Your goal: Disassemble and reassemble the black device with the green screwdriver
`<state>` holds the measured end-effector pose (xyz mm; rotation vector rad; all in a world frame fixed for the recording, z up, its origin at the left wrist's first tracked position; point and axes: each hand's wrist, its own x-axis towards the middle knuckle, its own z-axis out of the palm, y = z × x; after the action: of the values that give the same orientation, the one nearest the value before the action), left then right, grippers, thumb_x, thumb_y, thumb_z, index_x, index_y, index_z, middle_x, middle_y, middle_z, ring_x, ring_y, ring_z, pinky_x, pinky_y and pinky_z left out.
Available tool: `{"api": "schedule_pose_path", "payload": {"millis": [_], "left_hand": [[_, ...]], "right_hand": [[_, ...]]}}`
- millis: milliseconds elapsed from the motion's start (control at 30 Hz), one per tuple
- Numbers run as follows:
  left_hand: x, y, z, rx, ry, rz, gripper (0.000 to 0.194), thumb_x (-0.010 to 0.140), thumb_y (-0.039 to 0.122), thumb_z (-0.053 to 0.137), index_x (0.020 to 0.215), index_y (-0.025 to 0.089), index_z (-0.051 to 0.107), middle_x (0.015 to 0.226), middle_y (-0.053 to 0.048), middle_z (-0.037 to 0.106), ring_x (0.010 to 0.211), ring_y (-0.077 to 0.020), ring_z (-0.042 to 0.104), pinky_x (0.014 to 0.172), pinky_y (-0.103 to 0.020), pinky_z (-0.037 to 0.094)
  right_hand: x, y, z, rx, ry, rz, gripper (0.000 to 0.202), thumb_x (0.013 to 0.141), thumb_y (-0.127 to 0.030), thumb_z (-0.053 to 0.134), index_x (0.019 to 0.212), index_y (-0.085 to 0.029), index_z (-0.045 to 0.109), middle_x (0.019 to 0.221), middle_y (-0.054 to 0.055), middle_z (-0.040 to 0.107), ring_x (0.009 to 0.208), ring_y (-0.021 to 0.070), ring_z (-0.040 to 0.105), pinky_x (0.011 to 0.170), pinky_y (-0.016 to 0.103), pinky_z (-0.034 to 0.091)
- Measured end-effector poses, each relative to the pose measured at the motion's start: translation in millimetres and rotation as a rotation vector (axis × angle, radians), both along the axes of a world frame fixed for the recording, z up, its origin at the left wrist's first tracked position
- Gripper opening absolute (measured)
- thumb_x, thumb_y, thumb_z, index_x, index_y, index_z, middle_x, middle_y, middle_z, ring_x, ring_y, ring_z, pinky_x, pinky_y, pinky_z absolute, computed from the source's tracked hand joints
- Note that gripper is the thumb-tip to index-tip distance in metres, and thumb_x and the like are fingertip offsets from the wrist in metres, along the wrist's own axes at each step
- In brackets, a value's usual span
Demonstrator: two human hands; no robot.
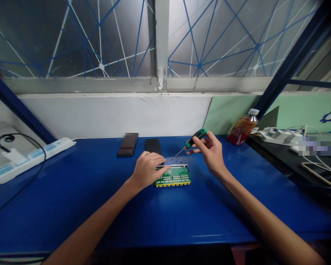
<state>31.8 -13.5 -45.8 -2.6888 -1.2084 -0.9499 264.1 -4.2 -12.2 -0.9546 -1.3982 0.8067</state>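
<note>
A green circuit board (176,175) with a yellow connector strip along its near edge lies on the blue table. My left hand (149,167) is closed on the board's left end, its fingers over the silver metal bar (179,165) at the far edge. In my right hand (211,151) is a screwdriver (195,139) with a green and black handle. It slants down to the left, its tip just beyond the metal bar. Several tiny dark pieces, perhaps screws, lie near the tip. Whether the tip touches anything I cannot tell.
Behind my left hand lie a dark phone (127,145) and a black flat case (152,145). A white power strip (33,158) with a black cable sits at the left. At the back right stands a bottle of reddish drink (242,128), near more plugs and cables (281,136).
</note>
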Motion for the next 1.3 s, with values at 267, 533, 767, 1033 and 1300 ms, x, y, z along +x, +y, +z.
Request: {"api": "schedule_pose_path", "payload": {"millis": [267,533,767,1033,1300], "left_hand": [[6.5,-2.0,-3.7,0.079,0.034,-0.029,0.021,0.092,0.029,0.058,0.078,0.02,0.072,0.082,-0.001,0.076,0.079,-0.0188,0.069,0.073,-0.035,0.04],[7.8,-1.0,-5.8,0.116,-0.027,-0.052,0.022,0.092,0.024,0.058,0.073,0.019,0.069,0.08,0.0,0.075,0.077,-0.0165,0.069,0.073,-0.033,0.041],[9.7,-2.0,-4.4,0.077,-0.065,-0.042,0.019,0.092,0.021,0.057,0.079,0.019,0.071,0.086,0.0,0.076,0.078,-0.0173,0.07,0.073,-0.033,0.043],[11.3,-4.2,-6.1,-0.005,-0.121,-0.013,0.018,0.091,0.022,0.057,0.082,0.021,0.073,0.089,0.0,0.077,0.079,-0.0179,0.07,0.071,-0.033,0.044],[11.3,-3.5,-5.2,-0.064,-0.164,0.009,0.018,0.09,0.024,0.06,0.079,0.022,0.074,0.088,0.001,0.077,0.077,-0.0187,0.07,0.067,-0.032,0.044]], "right_hand": [[-8.8,-8.3,-0.9,-0.005,0.051,0.089,0.03,0.086,-0.045,0.061,0.095,-0.022,0.046,0.084,0.006,0.069,0.075,0.0223,0.071,0.058,0.035,0.061],[-11.0,-10.2,0.1,0.023,0.141,0.136,0.028,0.084,-0.04,0.066,0.092,-0.022,0.047,0.081,0.005,0.069,0.071,0.021,0.071,0.054,0.034,0.061],[-9.6,-10.3,3.3,0.042,0.146,0.123,0.026,0.085,-0.038,0.065,0.093,-0.022,0.046,0.081,0.005,0.069,0.072,0.0215,0.071,0.055,0.034,0.061],[-8.5,-9.8,3.3,0.047,0.165,0.128,0.025,0.085,-0.035,0.066,0.094,-0.022,0.046,0.081,0.004,0.068,0.071,0.0213,0.071,0.055,0.035,0.061],[-12.1,-11.8,2.5,0.065,0.144,0.107,0.033,0.081,-0.036,0.068,0.101,-0.022,0.046,0.08,0.002,0.065,0.071,0.0209,0.071,0.056,0.035,0.062]]}}
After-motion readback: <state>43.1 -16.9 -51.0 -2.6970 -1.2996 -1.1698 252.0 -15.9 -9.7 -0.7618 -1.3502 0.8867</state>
